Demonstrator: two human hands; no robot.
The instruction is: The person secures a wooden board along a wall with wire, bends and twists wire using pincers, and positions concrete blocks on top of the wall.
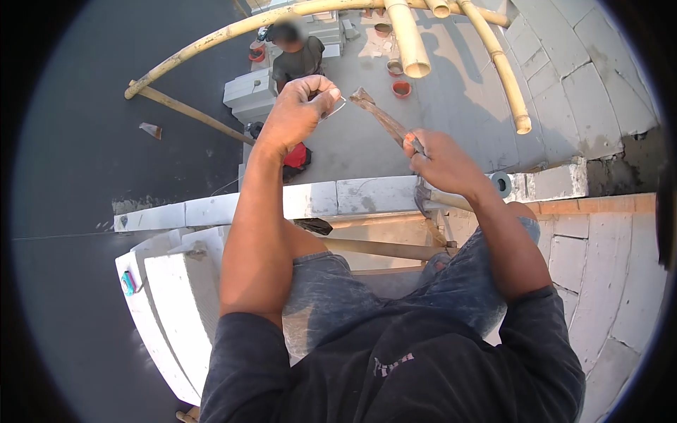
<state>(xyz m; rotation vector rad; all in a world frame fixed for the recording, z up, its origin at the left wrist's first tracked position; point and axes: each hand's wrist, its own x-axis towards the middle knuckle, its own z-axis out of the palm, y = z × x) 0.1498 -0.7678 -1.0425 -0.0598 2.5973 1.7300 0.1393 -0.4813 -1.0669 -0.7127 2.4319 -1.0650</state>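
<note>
Raised at the upper middle, my left hand [300, 109] is closed, its thumb and fingers pinching a thin pale wire or string [338, 108] that curves off to the right. My right hand [443, 158] is wrapped round a worn tool with a long brownish shaft [386, 121], which points up and left toward the left hand. The tool's tip and the left hand are apart. Beneath both hands runs a row of pale blocks [310, 201]. Below the right hand a dark curved metal piece [422, 199] rests against the blocks.
Bamboo poles [240, 29] cross overhead and at the right. A person [300, 60] is on the floor below, near stacked blocks [252, 92] and a red bucket [401, 89]. Large white blocks [176, 282] stand at the left, with a teal tape measure [127, 283]. A grey roll [500, 185] lies right.
</note>
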